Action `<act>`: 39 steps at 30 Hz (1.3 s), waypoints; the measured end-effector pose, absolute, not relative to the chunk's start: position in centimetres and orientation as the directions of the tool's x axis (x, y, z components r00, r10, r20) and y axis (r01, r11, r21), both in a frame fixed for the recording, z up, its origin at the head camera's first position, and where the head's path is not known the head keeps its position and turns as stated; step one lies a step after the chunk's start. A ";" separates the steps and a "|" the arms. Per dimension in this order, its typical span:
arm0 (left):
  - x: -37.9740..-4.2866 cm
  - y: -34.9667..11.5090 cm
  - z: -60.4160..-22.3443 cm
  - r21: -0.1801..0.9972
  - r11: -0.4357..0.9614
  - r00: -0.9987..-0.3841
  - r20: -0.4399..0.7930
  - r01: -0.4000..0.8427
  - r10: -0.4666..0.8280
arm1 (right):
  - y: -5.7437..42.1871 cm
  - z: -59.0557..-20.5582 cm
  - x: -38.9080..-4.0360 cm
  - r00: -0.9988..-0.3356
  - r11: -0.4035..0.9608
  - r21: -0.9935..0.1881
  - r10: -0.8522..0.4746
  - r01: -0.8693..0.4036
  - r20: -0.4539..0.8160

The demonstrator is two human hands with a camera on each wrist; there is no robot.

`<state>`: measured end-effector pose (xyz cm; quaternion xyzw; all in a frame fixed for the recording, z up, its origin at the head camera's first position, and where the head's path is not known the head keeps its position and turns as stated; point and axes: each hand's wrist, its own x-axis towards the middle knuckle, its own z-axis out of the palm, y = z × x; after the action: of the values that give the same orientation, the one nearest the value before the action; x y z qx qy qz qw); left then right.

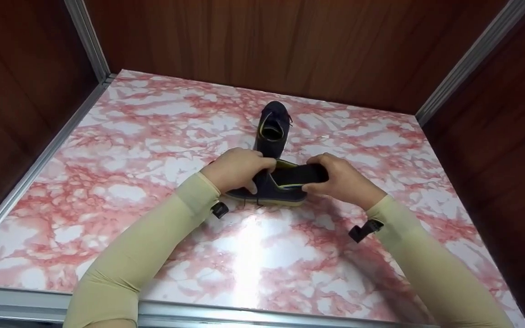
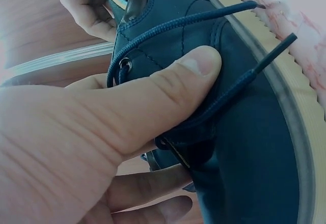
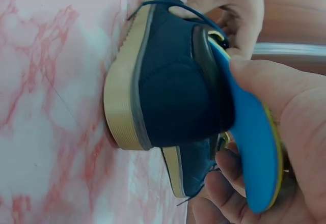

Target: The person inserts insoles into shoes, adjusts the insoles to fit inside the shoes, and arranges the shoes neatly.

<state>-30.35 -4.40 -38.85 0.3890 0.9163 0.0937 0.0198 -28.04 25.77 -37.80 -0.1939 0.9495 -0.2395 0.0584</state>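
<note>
A dark navy lace-up shoe [image 1: 285,197] with a tan sole lies on the marbled table, toe toward the left. My left hand [image 1: 239,171] grips its front upper, the thumb pressed on the near side by the laces [image 2: 173,23] and the other fingers on the far side. My right hand [image 1: 342,180] pinches the heel end of an insole [image 3: 254,147], blue on one face with a yellow edge. The insole's front part is inside the shoe's opening, hidden there; its heel end sticks out above the shoe's heel.
A second navy shoe [image 1: 274,130] stands just behind the first, toe pointing away from me. Brown wood-grain panels [image 1: 262,45] with metal frame strips enclose the table [image 1: 153,255] at the back and both sides. A metal rail [image 1: 208,314] runs along the front edge.
</note>
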 end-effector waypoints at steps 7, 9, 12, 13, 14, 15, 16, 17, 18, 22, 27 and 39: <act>-30.4 -4.4 -38.9 0.188 0.678 -0.695 0.039 0.711 0.718 | 26.3 -37.2 -28.0 -0.927 0.825 -0.483 -0.368 -0.293 -0.066; -30.4 -4.4 -38.9 0.185 0.677 -0.693 0.039 0.713 0.719 | 26.2 -37.3 -27.9 -0.926 0.820 -0.486 -0.374 -0.302 -0.056; -30.4 -4.4 -38.8 0.171 0.673 -0.688 0.040 0.719 0.725 | 26.1 -37.4 -27.9 -0.921 0.809 -0.482 -0.390 -0.336 -0.013; -30.4 -4.4 -38.8 0.165 0.672 -0.686 0.041 0.722 0.726 | 26.1 -37.5 -28.0 -0.918 0.805 -0.480 -0.396 -0.349 0.003; -30.4 -4.4 -38.8 0.159 0.672 -0.685 0.041 0.723 0.728 | 26.0 -37.5 -28.0 -0.916 0.801 -0.478 -0.401 -0.360 0.018; -30.4 -4.3 -38.7 0.153 0.671 -0.683 0.042 0.726 0.729 | 26.0 -37.6 -28.0 -0.914 0.798 -0.477 -0.405 -0.369 0.030; -30.4 -4.3 -38.7 0.151 0.671 -0.683 0.042 0.726 0.730 | 25.9 -37.7 -28.0 -0.913 0.795 -0.480 -0.406 -0.372 0.036; -30.4 -4.3 -38.7 0.150 0.671 -0.683 0.041 0.726 0.730 | 25.9 -37.7 -28.0 -0.913 0.792 -0.483 -0.407 -0.374 0.041; -30.4 -4.3 -38.7 0.151 0.671 -0.682 0.041 0.726 0.730 | 25.8 -37.7 -27.9 -0.912 0.789 -0.486 -0.408 -0.377 0.045; -30.4 -4.4 -38.7 0.162 0.670 -0.683 0.039 0.725 0.729 | 25.6 -37.8 -27.9 -0.910 0.782 -0.492 -0.411 -0.382 0.053; -30.4 -4.3 -38.7 0.174 0.673 -0.688 0.041 0.719 0.725 | 25.4 -37.7 -28.0 -0.910 0.787 -0.481 -0.411 -0.387 0.059; -30.4 -4.2 -38.8 0.161 0.678 -0.691 0.036 0.717 0.722 | 24.8 -37.6 -27.9 -0.913 0.794 -0.480 -0.407 -0.374 0.037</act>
<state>-30.38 -4.19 -38.80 0.3929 0.9159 0.0813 0.0154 -27.86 24.85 -37.60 -0.2061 0.9465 -0.2460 0.0339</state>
